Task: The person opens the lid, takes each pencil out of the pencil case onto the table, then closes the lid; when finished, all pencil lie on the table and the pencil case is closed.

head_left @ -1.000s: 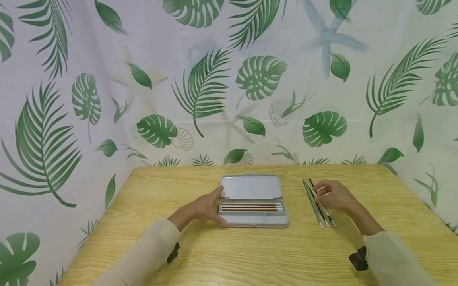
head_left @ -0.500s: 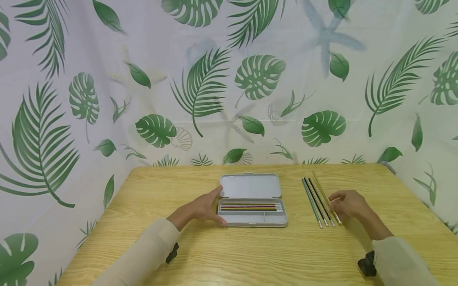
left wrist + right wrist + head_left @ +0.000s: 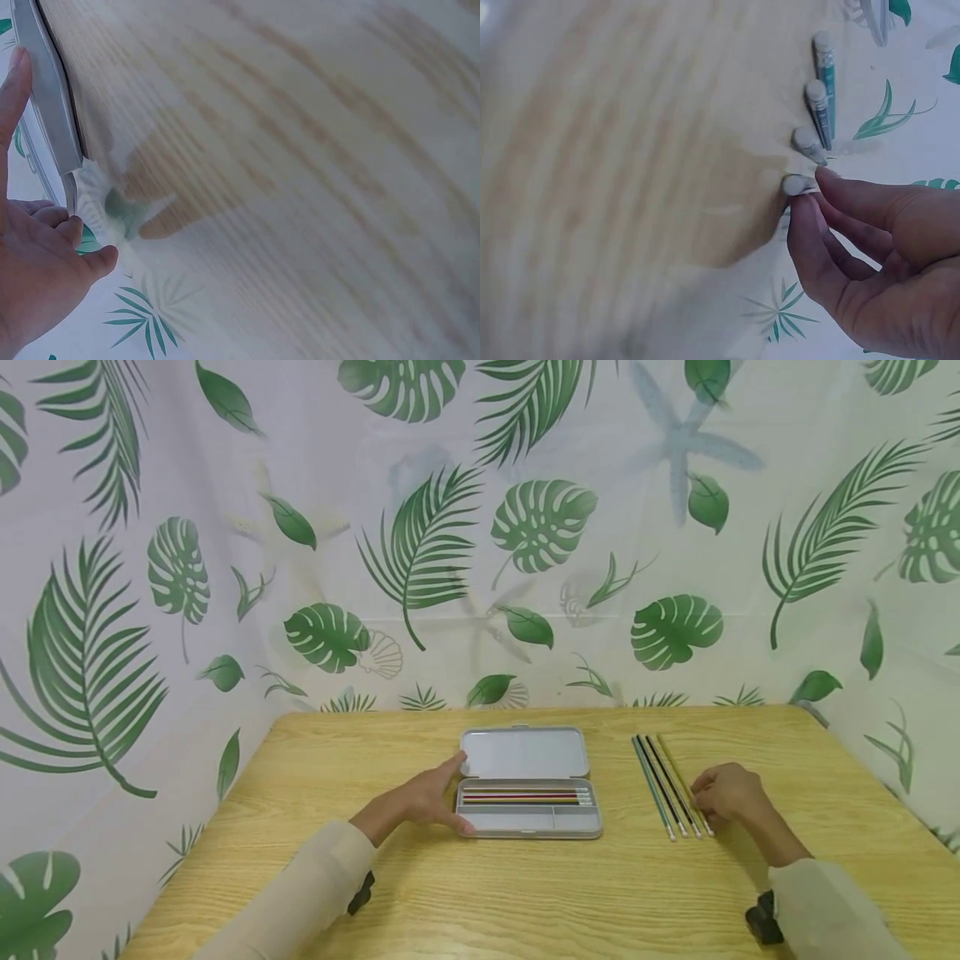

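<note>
My left hand point(image 3: 431, 795) rests at the left side of a grey pencil case point(image 3: 498, 823), thumb near its front corner and fingers by the raised-open lid point(image 3: 525, 753). In the left wrist view the thumb lies straight along the case. Several striped pencils point(image 3: 525, 797) lie in the case's rear compartment. On the table to the right, a teal pencil point(image 3: 651, 781) and two dark pencils lie side by side. Beside them is a gold pencil point(image 3: 670, 758), which my right hand point(image 3: 731, 793) pinches near its eraser end point(image 3: 796, 184) between thumb and fingers.
The case and loose pencils stand on a light wooden table point(image 3: 480, 893). A white curtain point(image 3: 450, 677) printed with green leaves hangs behind the table and along its left side.
My right hand has moved right with the gold pencil and brought it down beside the other loose pencils, turning it in line with them. The left hand and the case have stayed put.
</note>
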Available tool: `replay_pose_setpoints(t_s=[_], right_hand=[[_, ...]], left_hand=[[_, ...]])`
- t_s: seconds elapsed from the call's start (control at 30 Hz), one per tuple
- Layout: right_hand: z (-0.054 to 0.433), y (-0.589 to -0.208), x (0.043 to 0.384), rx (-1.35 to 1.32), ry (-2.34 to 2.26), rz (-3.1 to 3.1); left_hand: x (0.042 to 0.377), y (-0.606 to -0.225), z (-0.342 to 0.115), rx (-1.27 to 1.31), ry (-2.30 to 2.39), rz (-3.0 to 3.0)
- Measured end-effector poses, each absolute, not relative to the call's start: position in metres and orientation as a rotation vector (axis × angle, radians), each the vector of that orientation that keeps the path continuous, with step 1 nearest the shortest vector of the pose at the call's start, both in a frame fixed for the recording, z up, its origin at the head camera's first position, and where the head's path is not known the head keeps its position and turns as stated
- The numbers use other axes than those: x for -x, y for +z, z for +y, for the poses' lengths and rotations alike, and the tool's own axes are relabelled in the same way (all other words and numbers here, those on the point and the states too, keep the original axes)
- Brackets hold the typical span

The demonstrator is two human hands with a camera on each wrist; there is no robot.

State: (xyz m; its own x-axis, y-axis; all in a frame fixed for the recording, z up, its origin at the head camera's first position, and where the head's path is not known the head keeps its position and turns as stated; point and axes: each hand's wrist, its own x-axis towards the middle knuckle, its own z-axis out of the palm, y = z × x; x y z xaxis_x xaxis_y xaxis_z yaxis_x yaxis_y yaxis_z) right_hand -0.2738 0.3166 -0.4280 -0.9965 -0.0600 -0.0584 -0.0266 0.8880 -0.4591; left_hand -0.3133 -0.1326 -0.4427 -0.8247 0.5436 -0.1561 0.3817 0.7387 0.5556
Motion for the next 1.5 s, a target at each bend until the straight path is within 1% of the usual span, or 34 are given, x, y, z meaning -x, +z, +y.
replay_pose_setpoints(t_s=[0.2,0.27,0.47,0.6,0.83,1.07,1.27,1.5], right_hand=[[0.296,-0.424,0.278,0.144,-0.951,3.022],[0.284,-0.423,0.28,0.22,-1.029,3.013],[0.245,-0.419,0.288,0.516,-1.079,2.958],[0.225,-0.424,0.296,0.61,-1.075,2.92],[0.192,-0.43,0.302,0.613,-1.061,2.787],[0.17,-0.43,0.303,0.62,-0.981,2.799],[0.159,-0.431,0.301,0.589,-0.929,2.814],[0.155,-0.433,0.3,0.622,-0.892,2.83]], left_hand=[[0.313,-0.443,-0.134,-0.727,0.737,2.631],[0.313,-0.443,-0.135,-0.724,0.736,2.634],[0.313,-0.443,-0.135,-0.726,0.743,2.635],[0.312,-0.443,-0.134,-0.732,0.75,2.631],[0.312,-0.441,-0.132,-0.728,0.744,2.631],[0.312,-0.44,-0.132,-0.717,0.737,2.628],[0.311,-0.44,-0.132,-0.708,0.742,2.626],[0.312,-0.44,-0.133,-0.712,0.748,2.622]])
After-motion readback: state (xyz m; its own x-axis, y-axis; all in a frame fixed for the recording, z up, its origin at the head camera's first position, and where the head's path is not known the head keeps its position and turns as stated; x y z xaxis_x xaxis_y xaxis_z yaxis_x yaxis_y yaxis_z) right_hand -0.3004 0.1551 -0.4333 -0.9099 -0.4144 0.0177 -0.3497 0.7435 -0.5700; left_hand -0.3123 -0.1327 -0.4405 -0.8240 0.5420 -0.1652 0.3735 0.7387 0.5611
